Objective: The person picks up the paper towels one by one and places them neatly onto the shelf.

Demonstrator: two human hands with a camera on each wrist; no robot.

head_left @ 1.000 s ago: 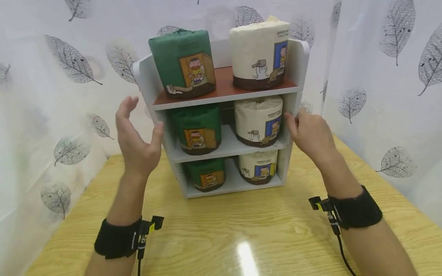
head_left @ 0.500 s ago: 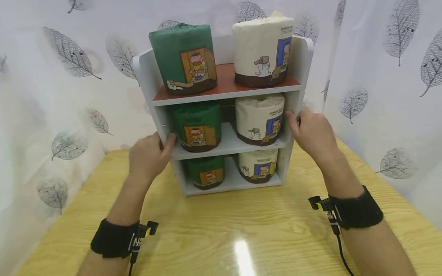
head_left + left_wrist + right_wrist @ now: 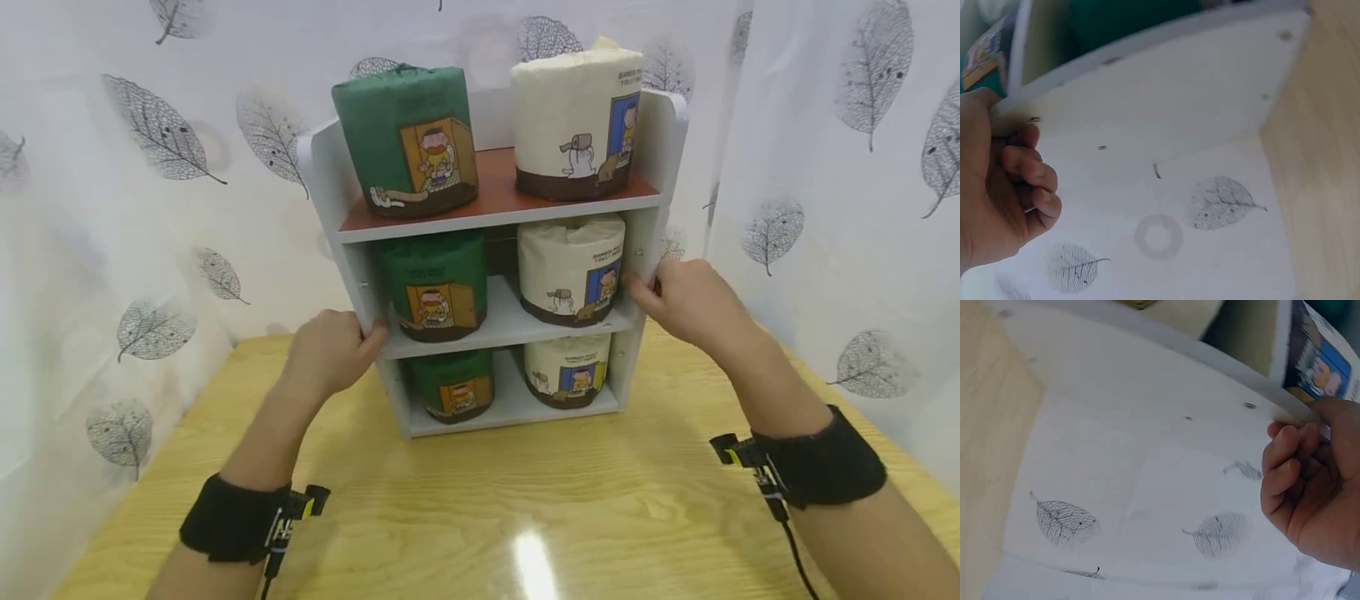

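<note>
Leaf-print curtains back a wooden table (image 3: 480, 500) where the shelf (image 3: 491, 225) stands. Left hand (image 3: 330, 350), spread beside it a second ago, now grips its left panel; right hand (image 3: 693, 300) keeps clasping the right, ready to shift it.

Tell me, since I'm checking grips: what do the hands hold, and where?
Both grip the white shelf unit: left hand on its left side panel, right hand on its right.

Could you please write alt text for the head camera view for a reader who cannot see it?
Two hands grip a small white three-tier shelf by its side panels, left hand on the left panel, right hand on the right. Each tier holds a green-wrapped roll on the left and a cream-wrapped roll on the right, on a wooden table.
</note>
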